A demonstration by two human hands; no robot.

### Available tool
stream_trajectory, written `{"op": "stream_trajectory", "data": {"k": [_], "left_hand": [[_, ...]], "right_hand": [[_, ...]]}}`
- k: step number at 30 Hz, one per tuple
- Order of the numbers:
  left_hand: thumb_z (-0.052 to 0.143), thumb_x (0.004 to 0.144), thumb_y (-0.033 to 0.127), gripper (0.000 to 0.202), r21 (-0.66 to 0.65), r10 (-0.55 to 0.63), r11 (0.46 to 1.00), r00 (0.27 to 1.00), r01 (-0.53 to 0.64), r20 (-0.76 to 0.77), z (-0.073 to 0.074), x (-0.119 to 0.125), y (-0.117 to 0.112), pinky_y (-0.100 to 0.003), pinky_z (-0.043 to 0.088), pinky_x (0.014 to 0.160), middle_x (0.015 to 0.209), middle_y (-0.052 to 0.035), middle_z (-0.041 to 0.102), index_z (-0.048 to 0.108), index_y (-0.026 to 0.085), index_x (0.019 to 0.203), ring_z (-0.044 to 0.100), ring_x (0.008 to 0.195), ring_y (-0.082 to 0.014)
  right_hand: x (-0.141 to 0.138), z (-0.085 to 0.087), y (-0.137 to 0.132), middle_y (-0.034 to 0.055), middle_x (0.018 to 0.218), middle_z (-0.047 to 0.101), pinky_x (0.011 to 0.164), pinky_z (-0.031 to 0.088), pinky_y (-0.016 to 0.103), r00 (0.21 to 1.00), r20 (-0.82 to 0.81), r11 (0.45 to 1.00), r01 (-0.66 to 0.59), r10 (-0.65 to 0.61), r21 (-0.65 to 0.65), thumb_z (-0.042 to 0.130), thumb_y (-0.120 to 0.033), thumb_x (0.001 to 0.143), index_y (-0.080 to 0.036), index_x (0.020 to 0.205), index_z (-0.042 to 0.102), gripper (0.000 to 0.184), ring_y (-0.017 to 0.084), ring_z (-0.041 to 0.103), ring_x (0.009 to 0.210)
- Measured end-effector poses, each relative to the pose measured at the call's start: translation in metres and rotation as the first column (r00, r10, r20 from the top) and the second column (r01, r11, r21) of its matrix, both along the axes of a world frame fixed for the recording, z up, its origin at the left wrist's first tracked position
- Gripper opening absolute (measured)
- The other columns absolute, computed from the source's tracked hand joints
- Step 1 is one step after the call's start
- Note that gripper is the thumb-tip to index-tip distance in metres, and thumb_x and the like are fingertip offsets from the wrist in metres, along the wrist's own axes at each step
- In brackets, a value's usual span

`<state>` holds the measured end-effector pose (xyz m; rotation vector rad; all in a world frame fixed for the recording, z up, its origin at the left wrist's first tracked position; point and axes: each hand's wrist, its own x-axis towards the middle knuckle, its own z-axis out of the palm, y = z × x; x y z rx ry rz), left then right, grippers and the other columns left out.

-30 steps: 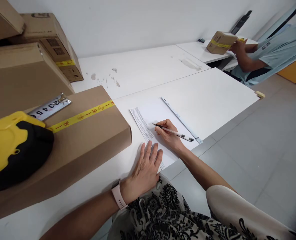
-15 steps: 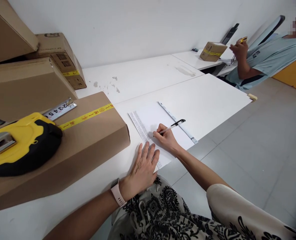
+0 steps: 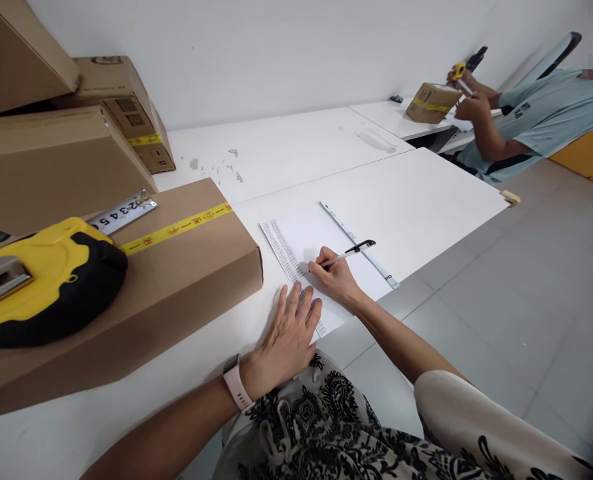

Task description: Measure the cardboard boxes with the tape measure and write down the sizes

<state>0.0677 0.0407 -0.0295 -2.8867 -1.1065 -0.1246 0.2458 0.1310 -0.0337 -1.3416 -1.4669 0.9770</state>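
Observation:
My right hand (image 3: 333, 275) grips a pen (image 3: 349, 253) with a black clip, its tip down on a sheet of paper (image 3: 306, 233) with rows of small print along the left side. My left hand (image 3: 292, 327) lies flat with fingers spread on the lower left part of the same sheet. To the left, a yellow and black tape measure (image 3: 46, 280) rests on a cardboard box (image 3: 196, 247) sealed with yellow tape. A short length of its metal blade (image 3: 126, 212) sticks out over the box top.
More cardboard boxes (image 3: 41, 150) are stacked at the left against the wall. On the right, another person (image 3: 541, 113) holds a yellow tape measure (image 3: 459, 71) by a small taped box (image 3: 432, 103). The white table (image 3: 406, 200) has its right edge over grey floor tiles.
My right hand and the pen have barely moved on the paper, and my left hand stays put. The other person's hands have shifted left, bringing the tape measure to the small box.

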Motion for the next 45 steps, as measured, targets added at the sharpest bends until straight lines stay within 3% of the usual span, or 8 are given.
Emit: {"op": "stream_trajectory", "data": {"k": [5,29,33,36,39,41,43,45], "left_hand": [[0.060,0.094,0.049,0.079,0.028,0.000,1.000,1.000,0.000,0.011,-0.002,-0.001,-0.002,-0.064,0.014,0.127,0.164,-0.0273,0.038,0.039,0.004,0.156,0.026,0.155,-0.0477],[0.059,0.094,0.048,0.077,0.003,0.001,1.000,1.000,-0.001,0.016,-0.001,-0.001,-0.001,-0.064,0.016,0.126,0.164,-0.0267,0.038,0.039,0.005,0.155,0.028,0.155,-0.0474],[0.060,0.095,0.045,0.077,-0.050,-0.002,0.999,0.998,0.005,0.062,-0.002,-0.002,0.001,-0.066,0.016,0.126,0.165,-0.0283,0.036,0.037,0.004,0.155,0.024,0.156,-0.0479],[0.058,0.095,0.050,0.076,-0.067,-0.018,0.997,0.990,0.028,0.137,0.000,-0.001,0.000,-0.067,0.019,0.125,0.165,-0.0283,0.036,0.039,0.005,0.154,0.024,0.156,-0.0467],[0.059,0.095,0.044,0.064,0.081,-0.094,0.994,0.952,0.073,0.291,0.019,-0.006,-0.007,-0.066,0.021,0.125,0.160,-0.0258,0.045,0.048,0.009,0.146,0.027,0.156,-0.0432],[0.060,0.094,0.035,0.052,0.258,-0.119,0.966,0.903,0.009,0.413,0.042,-0.016,-0.014,-0.063,0.025,0.125,0.152,-0.0231,0.055,0.054,0.011,0.139,0.030,0.156,-0.0388],[0.063,0.090,0.026,0.045,0.412,-0.075,0.893,0.844,-0.179,0.531,0.071,-0.036,-0.022,-0.059,0.030,0.124,0.146,-0.0196,0.060,0.057,0.014,0.133,0.035,0.154,-0.0339],[0.070,0.085,0.018,0.049,0.481,0.050,0.756,0.771,-0.444,0.634,0.101,-0.063,-0.027,-0.058,0.031,0.124,0.149,-0.0147,0.058,0.058,0.020,0.133,0.038,0.153,-0.0314]], "right_hand": [[0.000,0.001,-0.001,-0.0063,0.062,0.037,0.056,0.027,0.029,1.000,0.003,1.000,-0.006,0.006,-0.005,0.064,-0.027,0.082,-0.024,0.065,0.042,0.028,0.012,0.031,0.059],[0.001,-0.003,-0.001,-0.0062,0.062,0.038,0.058,0.030,0.030,1.000,0.002,0.999,0.027,-0.027,0.023,0.064,-0.028,0.085,-0.024,0.066,0.042,0.029,0.012,0.033,0.059],[0.003,-0.004,0.005,-0.0035,0.070,0.051,0.059,0.037,0.029,0.995,0.062,0.990,0.076,-0.084,0.122,0.061,-0.038,0.093,-0.024,0.083,0.052,0.020,0.014,0.043,0.062],[0.009,-0.005,0.016,0.0044,0.093,0.066,0.073,0.048,0.034,0.951,0.308,0.959,-0.074,-0.014,0.272,0.052,-0.032,0.099,-0.024,0.104,0.062,0.013,0.020,0.057,0.079],[0.017,-0.010,0.028,0.0120,0.109,0.068,0.085,0.051,0.040,0.804,0.594,0.901,-0.268,0.015,0.340,0.043,-0.016,0.098,-0.023,0.114,0.067,0.030,0.027,0.060,0.101],[0.021,-0.017,0.034,0.0145,0.108,0.069,0.082,0.052,0.042,0.726,0.687,0.885,-0.303,-0.027,0.355,0.039,-0.009,0.096,-0.020,0.121,0.067,0.040,0.030,0.060,0.100],[0.024,-0.025,0.038,0.0150,0.111,0.070,0.080,0.053,0.042,0.706,0.705,0.870,-0.309,-0.060,0.384,0.036,-0.006,0.095,-0.019,0.128,0.065,0.046,0.031,0.060,0.101],[0.025,-0.031,0.040,0.0143,0.109,0.071,0.077,0.053,0.042,0.723,0.684,0.861,-0.288,-0.091,0.419,0.037,-0.009,0.097,-0.019,0.132,0.062,0.045,0.031,0.061,0.100]]}}
